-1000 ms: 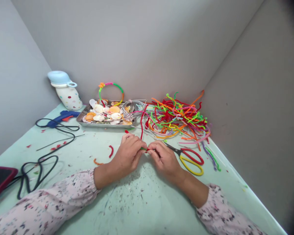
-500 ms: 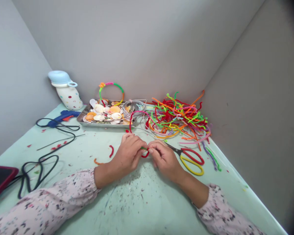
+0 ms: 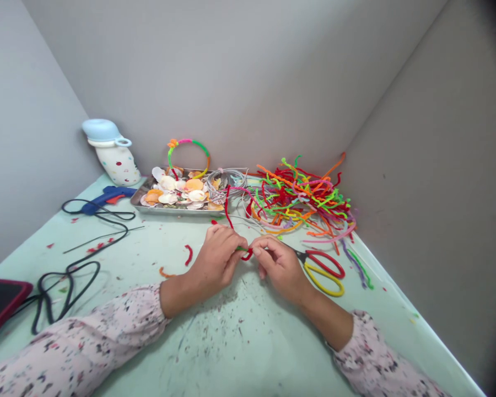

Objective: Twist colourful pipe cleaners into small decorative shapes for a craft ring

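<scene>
Between my fingertips, just above the table, is a red pipe cleaner (image 3: 228,208) wound against a short green bit of pipe cleaner (image 3: 242,248). One red length sticks up behind my left hand. My left hand (image 3: 217,256) is closed in a pinch on the green and red part. My right hand (image 3: 280,267) pinches the red part from the other side, its fingers curled. Scissors (image 3: 324,270) with red and yellow handles lie beside my right hand, their blades partly hidden behind it.
A metal tray (image 3: 177,211) of seashells stands at the back, with a colourful pipe-cleaner ring (image 3: 209,160) behind it. To its right are coiled grey wire (image 3: 240,184) and a pipe-cleaner heap (image 3: 301,198). A bottle (image 3: 116,160), blue glue gun (image 3: 103,199), black cord (image 3: 70,275) and red-edged device (image 3: 4,303) are left.
The red loop between my fingertips has become smaller. The upright red length has swung to the right and stands straighter. Both hands stay nearly in place.
</scene>
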`<state>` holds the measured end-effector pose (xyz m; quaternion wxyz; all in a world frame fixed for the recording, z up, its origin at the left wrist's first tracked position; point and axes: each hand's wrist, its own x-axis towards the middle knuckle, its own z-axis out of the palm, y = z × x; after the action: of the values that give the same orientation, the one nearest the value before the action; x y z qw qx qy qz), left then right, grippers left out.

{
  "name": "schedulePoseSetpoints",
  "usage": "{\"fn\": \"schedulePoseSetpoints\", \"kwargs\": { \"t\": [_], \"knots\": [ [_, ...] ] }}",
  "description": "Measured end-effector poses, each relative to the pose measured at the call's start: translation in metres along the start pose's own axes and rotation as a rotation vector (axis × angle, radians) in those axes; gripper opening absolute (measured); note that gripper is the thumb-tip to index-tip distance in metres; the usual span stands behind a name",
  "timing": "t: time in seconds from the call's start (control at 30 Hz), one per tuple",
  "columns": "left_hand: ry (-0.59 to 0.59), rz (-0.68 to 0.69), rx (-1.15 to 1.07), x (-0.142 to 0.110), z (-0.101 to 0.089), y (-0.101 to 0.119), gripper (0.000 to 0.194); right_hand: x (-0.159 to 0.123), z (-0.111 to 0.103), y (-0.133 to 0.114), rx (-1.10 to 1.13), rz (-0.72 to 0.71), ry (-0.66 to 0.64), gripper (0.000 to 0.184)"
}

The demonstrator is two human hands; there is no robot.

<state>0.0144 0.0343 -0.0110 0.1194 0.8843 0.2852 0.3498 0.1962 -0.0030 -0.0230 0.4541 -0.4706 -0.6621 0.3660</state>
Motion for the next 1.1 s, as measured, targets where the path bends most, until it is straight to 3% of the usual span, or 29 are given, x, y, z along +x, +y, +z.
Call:
{"fn": "schedulePoseSetpoints", "kwargs": {
  "t": [0.27,0.53,0.7,0.83,1.1],
  "knots": [
    [-0.019,-0.008,-0.065,0.000,-0.001,0.000,0.010,0.002,-0.003,-0.005,-0.143,-0.095,0.014,0.019],
    [-0.036,-0.043,-0.093,0.001,-0.003,0.002,0.014,-0.001,-0.001,0.000,-0.106,-0.081,0.071,0.015],
    [0.003,-0.088,-0.115,0.001,-0.003,0.003,0.013,0.000,-0.001,0.003,-0.236,-0.240,0.134,0.024],
    [0.009,-0.122,-0.176,0.001,-0.004,0.007,0.013,0.002,-0.001,0.005,-0.295,-0.336,0.174,0.019],
    [0.028,-0.128,-0.221,0.000,-0.006,0.009,0.011,0.001,-0.001,0.005,-0.321,-0.388,0.179,0.014]
  ]
}}
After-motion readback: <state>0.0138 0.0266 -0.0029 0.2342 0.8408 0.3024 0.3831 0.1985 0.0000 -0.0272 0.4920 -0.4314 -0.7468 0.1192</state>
